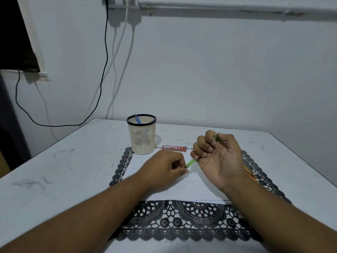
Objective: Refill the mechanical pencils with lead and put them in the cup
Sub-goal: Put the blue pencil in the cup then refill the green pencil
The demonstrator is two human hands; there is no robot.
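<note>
My right hand (217, 157) is closed around a green mechanical pencil (191, 163), palm turned up, above the white paper (191, 189). The pencil's lower end sticks out toward my left hand (164, 168), whose fingertips pinch that end. The pencil's upper end shows between my right thumb and forefinger. A cream mesh cup (141, 135) with a black rim stands at the back left of the mat and holds a blue pencil (137, 119). A red lead case (174, 148) lies flat just right of the cup.
A black lace mat (182, 221) lies under the paper on the white table (54, 170). An orange pencil (250, 171) peeks out behind my right wrist. Thin lead pieces are scattered behind the case. Cables hang down the wall at the left.
</note>
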